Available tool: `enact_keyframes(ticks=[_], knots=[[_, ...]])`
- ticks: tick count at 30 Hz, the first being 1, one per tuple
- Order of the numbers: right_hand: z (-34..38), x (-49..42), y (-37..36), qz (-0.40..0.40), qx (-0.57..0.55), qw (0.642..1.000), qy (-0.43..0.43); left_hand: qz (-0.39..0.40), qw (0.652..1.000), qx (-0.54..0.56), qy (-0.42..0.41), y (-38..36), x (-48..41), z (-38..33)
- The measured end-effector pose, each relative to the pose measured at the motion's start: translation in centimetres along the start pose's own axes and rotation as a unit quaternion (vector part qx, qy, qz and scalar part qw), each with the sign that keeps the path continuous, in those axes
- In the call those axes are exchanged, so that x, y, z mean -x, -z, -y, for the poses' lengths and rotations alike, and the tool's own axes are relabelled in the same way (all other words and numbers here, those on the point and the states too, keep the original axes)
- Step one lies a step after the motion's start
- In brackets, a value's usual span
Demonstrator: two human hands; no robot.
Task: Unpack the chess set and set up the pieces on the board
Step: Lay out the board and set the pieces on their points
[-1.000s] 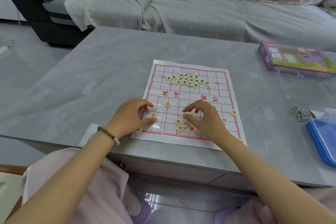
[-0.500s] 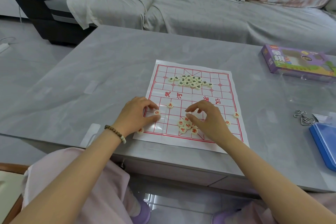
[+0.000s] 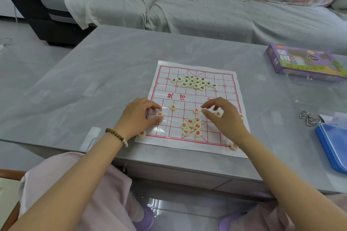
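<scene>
The white paper board [image 3: 225, 88] with a red grid lies on the grey table. A heap of dark-lettered pieces [image 3: 194, 82] sits on its far half, and a heap of red-lettered pieces [image 3: 191, 127] on its near half. My left hand [image 3: 137, 116] pinches a red piece [image 3: 160, 114] between thumb and forefinger at the board's left edge. My right hand [image 3: 223, 116] hovers with loosely curled fingers, its fingertips just right of a single red piece [image 3: 196, 110]. Another red piece [image 3: 217, 114] shows under that hand. Single red pieces lie at the middle left [image 3: 173, 107] and near right corner [image 3: 233, 146].
A purple game box [image 3: 304, 62] stands at the far right, with a clear plastic bag [image 3: 315, 90] in front of it. Metal wire rings [image 3: 308, 119] and a blue case [image 3: 332, 148] lie at the right edge. A covered sofa runs behind the table.
My right hand has moved from the red heap up toward the board's middle row, and a red piece now lies by its fingertips. My left hand has stayed on its piece.
</scene>
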State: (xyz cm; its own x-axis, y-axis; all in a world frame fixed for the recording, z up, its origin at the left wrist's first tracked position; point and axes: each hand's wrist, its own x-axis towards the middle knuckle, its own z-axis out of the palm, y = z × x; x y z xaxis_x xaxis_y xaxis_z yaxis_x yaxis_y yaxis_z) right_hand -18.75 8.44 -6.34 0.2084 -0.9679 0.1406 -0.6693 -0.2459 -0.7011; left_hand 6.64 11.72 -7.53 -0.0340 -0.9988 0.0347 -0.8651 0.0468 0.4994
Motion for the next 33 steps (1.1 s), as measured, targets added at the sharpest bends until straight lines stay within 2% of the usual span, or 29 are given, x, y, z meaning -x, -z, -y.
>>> enact_keyframes(ticks=[4,7,10,16,20,26,33], knots=[[-0.6,0.3,0.8,0.015,0.024,1.0,-0.007,-0.047,0.998,-0.012,-0.03,-0.1,0.7,-1.9],[-1.0,0.9,0.9,0.062,0.061,0.996,0.008,-0.003,0.998,0.009,-0.07,-0.8,1.2,-3.7],[-1.6,2.1,0.8,0.113,0.145,0.981,0.056,0.052,0.995,0.01,-0.084,-2.0,1.5,-4.7],[-2.6,4.2,1.0,0.147,0.229,0.955,0.121,0.061,0.994,-0.005,-0.09,-3.6,1.7,-5.1],[-2.8,4.3,1.5,0.13,0.24,0.954,0.123,0.053,0.995,0.003,-0.088,-3.6,1.7,-5.3],[-1.8,4.1,0.5,0.102,0.182,0.971,0.117,0.025,0.997,0.027,-0.071,-3.4,1.7,-5.1],[-0.8,3.4,-0.6,0.07,0.193,0.972,0.111,0.014,0.997,0.03,-0.068,-3.5,2.1,-5.3]])
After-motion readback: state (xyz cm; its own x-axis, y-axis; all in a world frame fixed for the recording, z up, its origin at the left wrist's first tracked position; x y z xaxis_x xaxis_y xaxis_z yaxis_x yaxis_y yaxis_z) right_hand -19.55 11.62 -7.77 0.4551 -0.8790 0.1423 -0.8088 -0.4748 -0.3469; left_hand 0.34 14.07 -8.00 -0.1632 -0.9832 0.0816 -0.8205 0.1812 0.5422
